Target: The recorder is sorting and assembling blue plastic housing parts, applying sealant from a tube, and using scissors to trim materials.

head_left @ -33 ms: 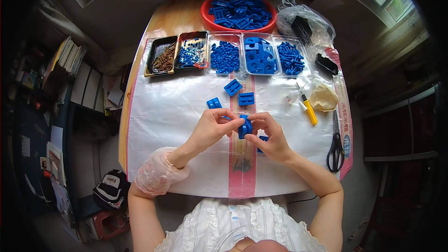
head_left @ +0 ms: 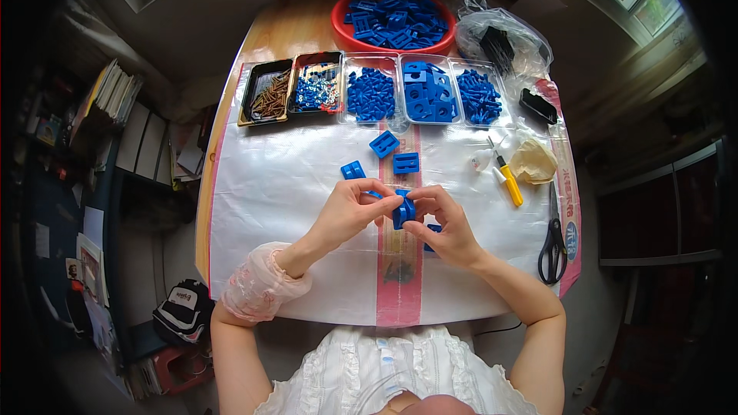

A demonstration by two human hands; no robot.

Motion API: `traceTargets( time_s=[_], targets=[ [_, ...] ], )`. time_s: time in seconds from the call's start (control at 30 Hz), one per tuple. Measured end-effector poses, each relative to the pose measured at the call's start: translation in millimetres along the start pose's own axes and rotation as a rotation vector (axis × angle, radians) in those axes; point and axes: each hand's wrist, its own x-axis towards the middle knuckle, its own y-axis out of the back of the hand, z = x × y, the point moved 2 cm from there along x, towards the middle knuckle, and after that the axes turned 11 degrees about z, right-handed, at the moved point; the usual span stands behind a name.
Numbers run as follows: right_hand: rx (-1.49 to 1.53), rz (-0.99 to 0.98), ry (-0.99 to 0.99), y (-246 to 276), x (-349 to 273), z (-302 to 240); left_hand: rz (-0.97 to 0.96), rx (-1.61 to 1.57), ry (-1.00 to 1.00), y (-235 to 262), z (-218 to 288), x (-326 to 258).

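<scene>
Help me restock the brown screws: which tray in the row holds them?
The dark rectangular tray at the row's left end; its contents are brown, the other trays' blue.

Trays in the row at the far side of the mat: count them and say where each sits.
5. From the left: dark tray of brown screws, dark tray of small blue bits, then three clear trays of blue parts. The red bowl behind is not counted.

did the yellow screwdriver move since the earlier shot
No. The yellow screwdriver lies in the same spot on the white plastic sheet, between the beige cloth wad and the scissors, as in the earlier picture.
</scene>
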Motion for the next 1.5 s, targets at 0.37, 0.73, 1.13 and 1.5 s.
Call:
traceTargets(
  time_s=[0.37, 0.73, 1.13, 1.5],
  targets=[
    [0.187, -0.011, -0.105, 3, 1, -2, -0.288, -0.03, 0.163, 3, 7, -5],
    [-0.499, 0.097, 0.417, 17, 13, -7, -0.324, 0.473, -0.061, 30, 13, -9],
    [-0.827, -0.086, 0.395, -1, 13, -3, -0.052, 1.028, -0.162, 28, 26, -17],
    [-0.644, -0.025, 0.243, 0, 14, -7, 0.103, 0.875, -0.433, 16, 9, -13]
  ],
)
